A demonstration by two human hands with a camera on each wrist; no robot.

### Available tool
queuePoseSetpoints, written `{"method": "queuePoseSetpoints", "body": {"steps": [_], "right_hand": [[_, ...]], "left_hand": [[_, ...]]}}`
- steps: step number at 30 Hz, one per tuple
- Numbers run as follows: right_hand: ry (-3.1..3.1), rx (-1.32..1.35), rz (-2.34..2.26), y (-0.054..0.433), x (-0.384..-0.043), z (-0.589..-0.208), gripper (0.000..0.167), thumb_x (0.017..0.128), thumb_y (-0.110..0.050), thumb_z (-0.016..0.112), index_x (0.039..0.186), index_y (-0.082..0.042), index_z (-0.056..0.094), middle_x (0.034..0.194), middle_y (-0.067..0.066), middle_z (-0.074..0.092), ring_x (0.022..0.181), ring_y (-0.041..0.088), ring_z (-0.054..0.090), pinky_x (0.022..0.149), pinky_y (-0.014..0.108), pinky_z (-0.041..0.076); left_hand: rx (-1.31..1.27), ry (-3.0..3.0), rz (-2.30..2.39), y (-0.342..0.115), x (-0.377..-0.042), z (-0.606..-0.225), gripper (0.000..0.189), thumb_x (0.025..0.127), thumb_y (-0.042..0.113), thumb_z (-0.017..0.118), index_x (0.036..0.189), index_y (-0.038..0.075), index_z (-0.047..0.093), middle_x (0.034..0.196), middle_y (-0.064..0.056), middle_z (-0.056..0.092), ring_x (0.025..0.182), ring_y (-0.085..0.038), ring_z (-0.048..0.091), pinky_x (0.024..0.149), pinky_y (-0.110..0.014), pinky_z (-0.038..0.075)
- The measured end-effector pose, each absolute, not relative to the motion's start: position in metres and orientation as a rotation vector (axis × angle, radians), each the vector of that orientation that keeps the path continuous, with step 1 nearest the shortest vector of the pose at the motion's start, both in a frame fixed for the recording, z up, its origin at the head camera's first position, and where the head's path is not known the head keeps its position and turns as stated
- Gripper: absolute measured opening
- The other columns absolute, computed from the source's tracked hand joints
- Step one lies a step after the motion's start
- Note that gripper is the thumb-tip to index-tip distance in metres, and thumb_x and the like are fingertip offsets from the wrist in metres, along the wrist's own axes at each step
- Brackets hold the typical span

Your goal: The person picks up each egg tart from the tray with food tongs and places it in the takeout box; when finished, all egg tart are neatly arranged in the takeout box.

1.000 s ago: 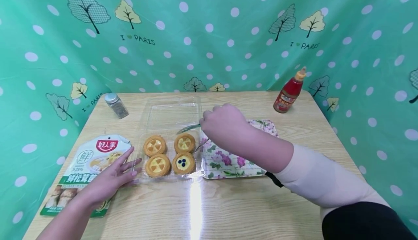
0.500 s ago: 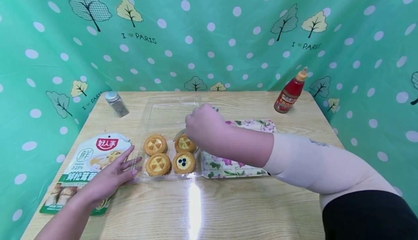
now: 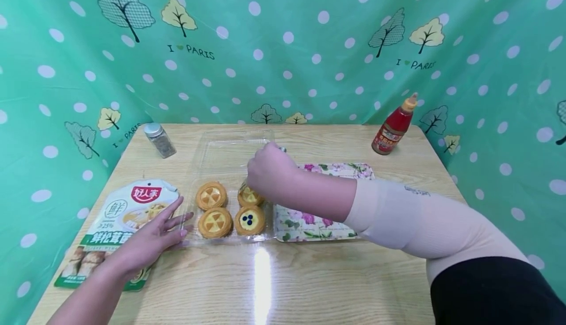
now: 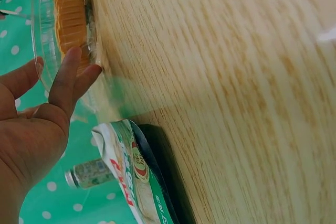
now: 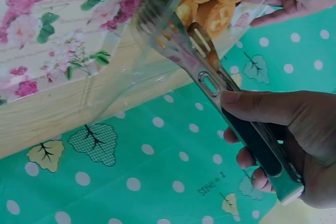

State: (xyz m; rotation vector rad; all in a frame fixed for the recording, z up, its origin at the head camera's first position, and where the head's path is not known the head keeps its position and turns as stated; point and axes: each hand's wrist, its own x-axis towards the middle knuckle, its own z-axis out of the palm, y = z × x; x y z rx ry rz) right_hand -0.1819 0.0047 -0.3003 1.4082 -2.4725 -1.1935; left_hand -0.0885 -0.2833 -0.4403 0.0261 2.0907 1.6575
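My right hand (image 3: 271, 172) grips metal tongs (image 5: 239, 127), thumb on one arm and curled fingers on the other. The tongs' slotted ends reach into the clear plastic box (image 3: 270, 235), right at the back right egg tart (image 3: 249, 197), which my hand partly covers in the head view. In front of it sits a tart with blueberries (image 3: 249, 220). Two tarts with a lattice-like top, one at the back left (image 3: 211, 196) and one at the front left (image 3: 214, 222), share the box. My left hand (image 3: 150, 239) rests spread fingers against the box's left side.
The box's clear lid (image 3: 234, 150) lies folded open behind it. A floral tray (image 3: 309, 231) stands close on the right. A food pouch (image 3: 119, 217) lies under my left forearm; a spice jar (image 3: 160, 140) and a red sauce bottle (image 3: 392, 127) stand farther back.
My right hand has moved left with the tongs, from over the tray's edge to the back right tart. The left hand stays at the box's side.
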Motion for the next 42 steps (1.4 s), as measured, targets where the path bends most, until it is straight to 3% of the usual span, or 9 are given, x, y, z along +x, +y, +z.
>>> {"method": "queuePoseSetpoints", "body": {"steps": [5,13,21,29,35,42], "right_hand": [[-2.473,1.437,-1.139,0.007,-0.185,-0.304,0.006,0.087,-0.030,0.070,0.089,-0.024,0.071,0.080,-0.009,0.062,0.066,0.008,0.050,0.060,0.021,0.046],[-2.445,1.415,-1.058,0.012,-0.183,-0.305,0.013,0.089,-0.018,0.066,0.078,-0.023,0.068,0.070,-0.010,0.058,0.059,0.007,0.042,0.049,0.017,0.036],[-2.432,1.422,-1.112,0.008,-0.185,-0.310,0.009,0.092,-0.026,0.066,0.087,-0.022,0.072,0.078,-0.008,0.061,0.063,0.007,0.048,0.051,0.018,0.043],[-2.483,1.364,-1.197,0.004,-0.185,-0.308,0.015,0.093,-0.024,0.064,0.079,-0.021,0.069,0.075,-0.011,0.061,0.059,0.005,0.042,0.048,0.016,0.037],[-2.555,1.366,-1.148,0.012,-0.189,-0.304,0.011,0.094,-0.029,0.065,0.095,-0.023,0.074,0.089,-0.006,0.066,0.064,0.008,0.051,0.054,0.021,0.050],[-2.614,1.346,-1.005,0.035,-0.189,-0.290,0.019,0.092,-0.017,0.066,0.110,-0.019,0.072,0.097,-0.001,0.066,0.068,0.010,0.056,0.051,0.021,0.049]], "left_hand": [[0.033,2.094,1.648,-0.283,-0.089,-0.440,0.081,0.103,0.014,0.050,0.159,0.023,-0.007,0.159,-0.028,0.017,0.139,-0.046,0.033,0.098,-0.037,0.055],[0.021,2.095,1.650,-0.283,-0.089,-0.440,0.083,0.102,0.015,0.053,0.159,0.022,-0.007,0.159,-0.028,0.017,0.139,-0.046,0.035,0.098,-0.036,0.055],[0.027,2.093,1.659,-0.284,-0.088,-0.441,0.084,0.101,0.016,0.054,0.159,0.022,-0.008,0.159,-0.028,0.016,0.138,-0.047,0.034,0.098,-0.036,0.055],[0.027,2.089,1.666,-0.284,-0.088,-0.441,0.084,0.101,0.017,0.054,0.159,0.023,-0.007,0.160,-0.028,0.016,0.140,-0.045,0.033,0.099,-0.036,0.054],[0.025,2.093,1.668,-0.284,-0.088,-0.441,0.084,0.101,0.018,0.054,0.159,0.023,-0.007,0.159,-0.029,0.016,0.139,-0.046,0.034,0.099,-0.037,0.054],[0.012,2.088,1.667,-0.284,-0.089,-0.441,0.084,0.101,0.018,0.054,0.159,0.024,-0.007,0.159,-0.028,0.016,0.139,-0.047,0.033,0.099,-0.037,0.054]]}}
